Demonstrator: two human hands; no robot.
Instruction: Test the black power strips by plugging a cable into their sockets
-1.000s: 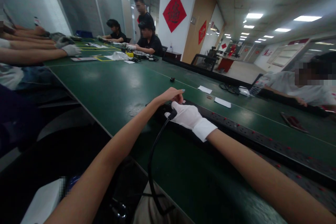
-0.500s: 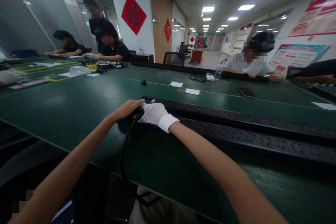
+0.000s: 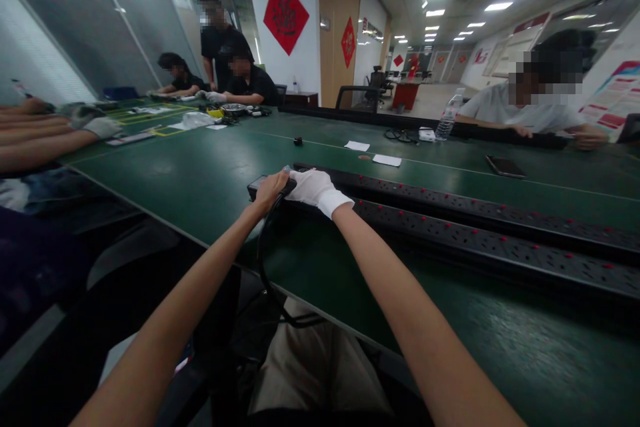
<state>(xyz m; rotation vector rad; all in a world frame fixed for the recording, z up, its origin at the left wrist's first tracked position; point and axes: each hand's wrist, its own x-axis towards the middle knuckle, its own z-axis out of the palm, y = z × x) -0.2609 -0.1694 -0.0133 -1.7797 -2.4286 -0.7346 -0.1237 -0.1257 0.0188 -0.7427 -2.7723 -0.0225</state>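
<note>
Two long black power strips with red dots and slots, a near one [image 3: 453, 229] and a far one [image 3: 425, 196], lie side by side, running off to the right. My bare left hand [image 3: 271, 190] is closed over a black box-like end piece [image 3: 255, 186], in line with the near strip. From beneath that hand a thick black cable [image 3: 261, 250] loops down over the table edge. My right hand [image 3: 315, 188], in a white glove, is closed at the near strip's left end, touching my left fingertips. Both hands cover the join between box and strip.
On the green table [image 3: 190, 173] lie white paper slips [image 3: 387, 160], a small black piece [image 3: 298, 141], a phone [image 3: 505, 166] and a water bottle [image 3: 449, 115]. A person in white sits opposite at right. Several others work at the far left, beside a plastic bag [image 3: 197, 121].
My view has swung left. The black end piece now shows out to the left of my left hand, which lies over it. My right hand stays at the strip's left end.
</note>
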